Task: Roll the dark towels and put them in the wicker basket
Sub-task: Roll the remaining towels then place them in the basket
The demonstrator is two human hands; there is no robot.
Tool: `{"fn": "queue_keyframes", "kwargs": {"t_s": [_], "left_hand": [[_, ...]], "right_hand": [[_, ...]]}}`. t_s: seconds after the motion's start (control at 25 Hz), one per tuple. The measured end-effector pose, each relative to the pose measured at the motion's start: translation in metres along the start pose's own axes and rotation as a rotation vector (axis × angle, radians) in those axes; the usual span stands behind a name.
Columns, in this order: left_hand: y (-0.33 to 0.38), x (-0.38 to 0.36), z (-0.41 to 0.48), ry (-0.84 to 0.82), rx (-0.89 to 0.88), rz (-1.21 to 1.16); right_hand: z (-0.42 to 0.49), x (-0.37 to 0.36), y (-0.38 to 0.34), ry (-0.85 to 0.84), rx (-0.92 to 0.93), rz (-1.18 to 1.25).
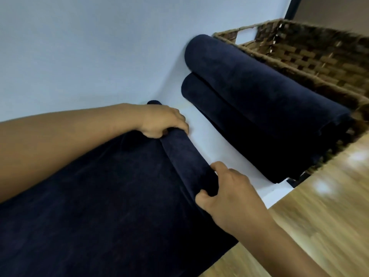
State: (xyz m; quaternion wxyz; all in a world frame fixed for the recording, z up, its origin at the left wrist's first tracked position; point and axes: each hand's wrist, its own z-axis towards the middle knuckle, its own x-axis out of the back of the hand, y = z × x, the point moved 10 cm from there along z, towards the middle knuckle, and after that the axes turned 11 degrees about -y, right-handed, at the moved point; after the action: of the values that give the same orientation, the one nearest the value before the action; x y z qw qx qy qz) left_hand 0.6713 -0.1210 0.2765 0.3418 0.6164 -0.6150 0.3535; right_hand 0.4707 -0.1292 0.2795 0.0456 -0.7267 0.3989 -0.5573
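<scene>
- My left hand [163,121] and right hand [229,192] grip the ends of the half-rolled dark navy towel [185,156].
- Its long axis runs from the back edge to the floor-side edge of the white surface [209,140].
- Two rolled navy towels [249,92] lie parallel beside the brown wicker basket [299,56].

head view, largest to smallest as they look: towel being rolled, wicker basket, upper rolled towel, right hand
1. towel being rolled, also nearest the camera
2. wicker basket and upper rolled towel: close, basket cut off, not ranked
3. right hand

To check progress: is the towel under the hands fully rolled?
No, the left hand and right hand grip a thin roll; most of the towel lies flat.
</scene>
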Motion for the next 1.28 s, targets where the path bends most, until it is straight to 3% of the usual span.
{"fn": "queue_keyframes", "kwargs": {"t_s": [0.16, 0.24, 0.36, 0.48, 0.56, 0.64, 0.72, 0.84, 0.96, 1.04, 1.16, 1.28], "left_hand": [[0.01, 0.014, -0.01, 0.383, -0.044, -0.032], [0.014, 0.0, -0.03, 0.549, -0.017, -0.042], [0.006, -0.035, -0.069, 0.635, 0.083, -0.113], [0.008, -0.057, -0.107, 0.677, 0.121, -0.117], [0.01, -0.059, -0.121, 0.705, 0.129, -0.078], [0.005, -0.044, -0.124, 0.699, 0.133, 0.002], [0.002, -0.018, -0.108, 0.594, 0.124, 0.087], [-0.001, 0.007, -0.06, 0.242, 0.177, 0.182], [0.0, -0.007, -0.029, -0.098, 0.153, 0.085], [0.003, -0.012, -0.021, -0.202, 0.11, -0.004], [0.011, 0.002, -0.011, -0.071, 0.091, 0.061], [0.021, 0.016, -0.012, 0.341, 0.064, 0.066]], "right_hand": [[-0.002, 0.014, -0.01, 0.154, -0.022, -0.275], [-0.01, 0.011, -0.023, 0.308, 0.018, -0.397], [-0.031, -0.01, -0.048, 0.53, 0.116, -0.525], [-0.042, -0.038, -0.065, 0.522, 0.197, -0.534], [-0.038, -0.061, -0.068, 0.364, 0.187, -0.541], [-0.036, -0.076, -0.069, 0.222, 0.195, -0.563], [-0.035, -0.066, -0.069, 0.258, 0.221, -0.579], [-0.03, -0.023, -0.058, 0.178, 0.253, -0.381], [-0.01, -0.012, -0.017, -0.07, 0.022, -0.052], [-0.004, -0.02, -0.005, -0.13, -0.028, 0.055], [-0.003, -0.013, 0.0, -0.029, 0.005, -0.043], [-0.003, 0.01, 0.002, 0.107, -0.054, -0.358]]}}
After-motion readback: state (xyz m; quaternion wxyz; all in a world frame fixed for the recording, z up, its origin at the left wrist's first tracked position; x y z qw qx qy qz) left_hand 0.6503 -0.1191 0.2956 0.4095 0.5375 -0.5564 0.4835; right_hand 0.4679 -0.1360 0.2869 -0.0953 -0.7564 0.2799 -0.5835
